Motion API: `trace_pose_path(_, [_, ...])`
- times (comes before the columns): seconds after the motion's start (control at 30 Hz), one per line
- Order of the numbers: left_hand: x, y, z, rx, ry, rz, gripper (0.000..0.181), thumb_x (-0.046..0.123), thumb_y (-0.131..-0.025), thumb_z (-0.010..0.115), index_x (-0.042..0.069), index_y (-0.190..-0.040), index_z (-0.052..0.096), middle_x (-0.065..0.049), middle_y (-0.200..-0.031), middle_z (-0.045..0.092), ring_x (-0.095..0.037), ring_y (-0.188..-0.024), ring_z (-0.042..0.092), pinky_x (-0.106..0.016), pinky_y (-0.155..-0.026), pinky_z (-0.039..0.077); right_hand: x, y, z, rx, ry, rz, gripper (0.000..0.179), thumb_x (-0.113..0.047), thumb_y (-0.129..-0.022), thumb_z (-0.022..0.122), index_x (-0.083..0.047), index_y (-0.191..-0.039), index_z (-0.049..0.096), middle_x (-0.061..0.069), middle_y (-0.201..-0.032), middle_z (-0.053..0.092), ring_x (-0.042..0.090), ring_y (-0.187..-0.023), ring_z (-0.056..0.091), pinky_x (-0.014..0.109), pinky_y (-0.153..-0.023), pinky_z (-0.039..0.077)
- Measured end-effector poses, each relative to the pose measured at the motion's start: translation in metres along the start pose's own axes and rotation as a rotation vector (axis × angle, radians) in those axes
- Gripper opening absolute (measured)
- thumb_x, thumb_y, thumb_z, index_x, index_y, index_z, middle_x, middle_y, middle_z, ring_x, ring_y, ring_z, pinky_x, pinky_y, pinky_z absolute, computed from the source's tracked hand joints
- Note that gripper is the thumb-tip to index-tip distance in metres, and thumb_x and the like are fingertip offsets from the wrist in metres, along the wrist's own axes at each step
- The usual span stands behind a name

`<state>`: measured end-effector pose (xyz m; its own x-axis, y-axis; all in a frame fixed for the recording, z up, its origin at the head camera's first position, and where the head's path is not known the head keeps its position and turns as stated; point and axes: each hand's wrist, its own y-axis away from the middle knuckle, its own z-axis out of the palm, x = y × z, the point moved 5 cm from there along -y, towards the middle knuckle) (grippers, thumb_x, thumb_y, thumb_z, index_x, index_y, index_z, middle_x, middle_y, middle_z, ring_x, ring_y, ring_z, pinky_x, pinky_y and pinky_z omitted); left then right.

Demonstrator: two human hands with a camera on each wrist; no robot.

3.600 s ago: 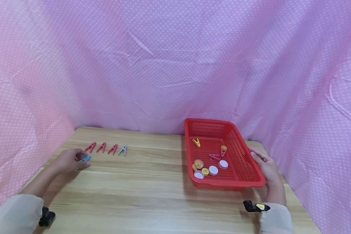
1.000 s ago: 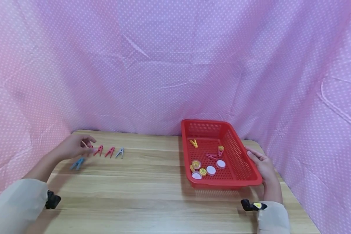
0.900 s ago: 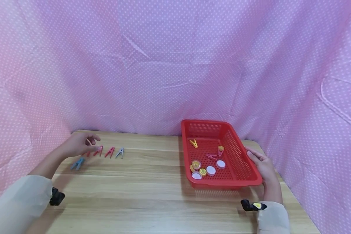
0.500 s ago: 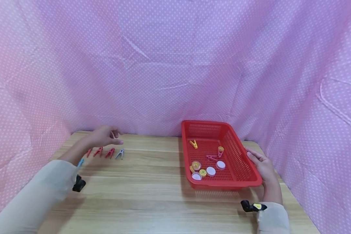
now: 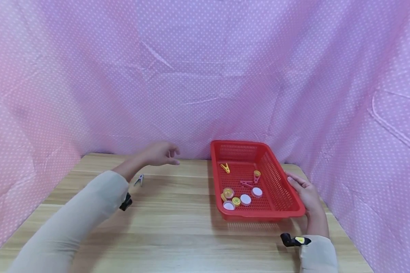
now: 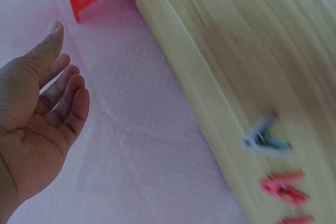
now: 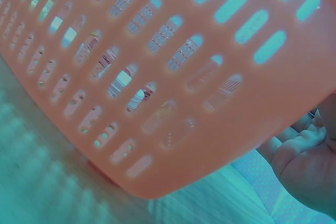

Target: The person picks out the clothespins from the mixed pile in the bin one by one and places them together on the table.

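My left hand point(image 5: 158, 153) is in the air above the table's back edge, holding nothing, its fingers loosely bent and thumb apart. Behind it, a grey-blue clothespin point(image 5: 139, 180) lies on the table. The left wrist view shows a red clothespin point(image 6: 283, 187) beside it, with part of another at the frame's bottom; in the head view my forearm hides these. My right hand point(image 5: 305, 193) grips the right rim of a red plastic basket point(image 5: 253, 217). Inside the basket lie a yellow clothespin point(image 5: 225, 168), pink clothespins point(image 5: 246, 184), white round caps point(image 5: 245, 200) and yellow caps point(image 5: 236, 201).
The wooden table point(image 5: 177, 235) carries the basket on its right side. A pink dotted curtain point(image 5: 205, 76) hangs close behind the table and along both sides. My left sleeve point(image 5: 85, 208) crosses over the table's left part.
The blue clothespin left my left hand and lay on the table by one second ago. That hand has since swept right, past the clothespin row towards the basket. My right hand keeps its grip.
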<state>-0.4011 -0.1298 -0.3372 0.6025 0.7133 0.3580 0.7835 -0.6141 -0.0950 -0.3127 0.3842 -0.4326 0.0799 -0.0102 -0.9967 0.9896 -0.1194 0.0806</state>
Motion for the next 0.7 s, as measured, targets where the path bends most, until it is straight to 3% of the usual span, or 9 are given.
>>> trace_pose_path(0.17, [0.027, -0.029, 0.012, -0.018, -0.04, 0.054, 0.034, 0.034, -0.095, 0.074, 0.009, -0.117, 0.072, -0.003, -0.099, 0.07, -0.022, -0.094, 0.067, -0.04, -0.084, 0.055, -0.001, 0.001, 0.0, 0.004, 0.015, 0.0, 0.063, -0.039, -0.097, 0.069, -0.017, -0.153, 0.05, -0.012, -0.105, 0.074, 0.01, -0.094, 0.073, 0.03, -0.079, 0.06])
trace_pose_path(0.43, [0.072, -0.071, 0.034, 0.012, -0.081, 0.166, 0.029, 0.034, -0.097, 0.073, 0.007, -0.107, 0.072, -0.001, -0.091, 0.067, -0.015, -0.081, 0.06, -0.033, -0.074, 0.052, -0.001, 0.0, -0.001, 0.003, -0.009, -0.014, 0.061, -0.037, -0.098, 0.07, -0.016, -0.152, 0.05, -0.014, -0.105, 0.074, 0.009, -0.093, 0.072, 0.028, -0.078, 0.06])
trace_pose_path(0.7, [0.11, -0.103, 0.061, -0.018, -0.124, 0.213, 0.039, 0.036, -0.099, 0.068, 0.008, -0.126, 0.07, -0.007, -0.123, 0.066, -0.021, -0.116, 0.059, -0.038, -0.102, 0.048, 0.001, -0.001, -0.001, 0.003, -0.005, -0.004, 0.061, -0.037, -0.098, 0.069, -0.017, -0.153, 0.049, -0.014, -0.106, 0.073, 0.009, -0.094, 0.072, 0.029, -0.079, 0.06])
